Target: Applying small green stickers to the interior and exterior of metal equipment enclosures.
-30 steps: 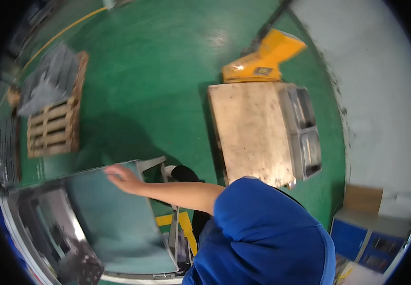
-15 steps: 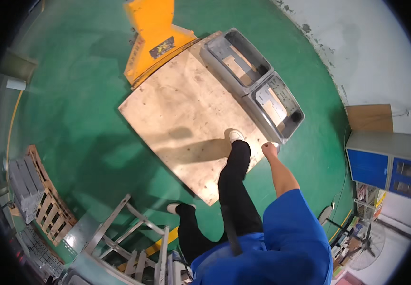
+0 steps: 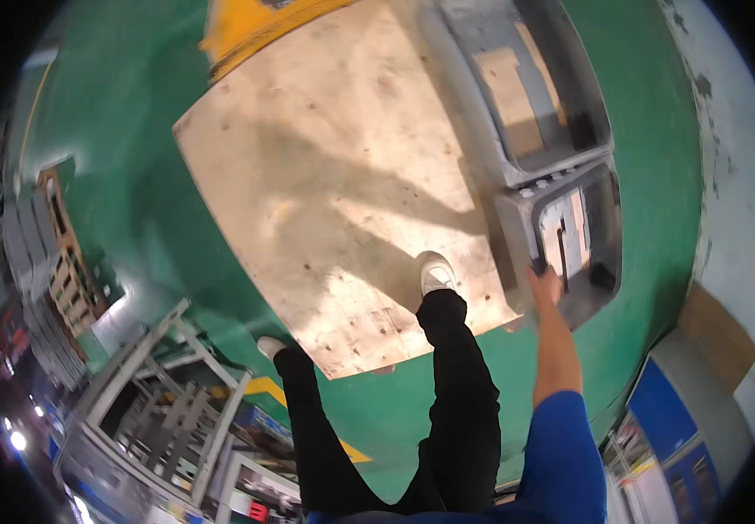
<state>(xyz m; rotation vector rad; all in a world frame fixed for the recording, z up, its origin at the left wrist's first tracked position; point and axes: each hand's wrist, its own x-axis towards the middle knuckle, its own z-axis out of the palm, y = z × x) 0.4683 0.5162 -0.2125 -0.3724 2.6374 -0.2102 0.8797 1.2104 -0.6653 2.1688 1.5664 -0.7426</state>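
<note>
My right hand (image 3: 548,285) is at the near-left edge of the nearer grey open-topped bin (image 3: 517,227). Its fingers look curled over the bin's rim, though blur softens them. Inside this bin are pale flat pieces (image 3: 573,231), a thin dark strip and a dark lump. A second, larger grey bin (image 3: 475,109) stands end to end beyond it, with light brown and grey parts within. Both bins rest along the right side of a wooden board platform (image 3: 307,183). My left hand is out of view.
One white shoe (image 3: 437,272) of mine is on the board; the other (image 3: 272,347) is on the green floor. Yellow equipment (image 3: 259,31) adjoins the board's far edge. A metal frame (image 3: 159,384) stands lower left, wooden pallets (image 3: 67,284) beyond it. Blue-doored cabinets (image 3: 670,406) stand lower right.
My right hand has reached forward to the nearer bin's rim. The view has come closer, so the board and bins look larger. My shadow now spreads over more of the board.
</note>
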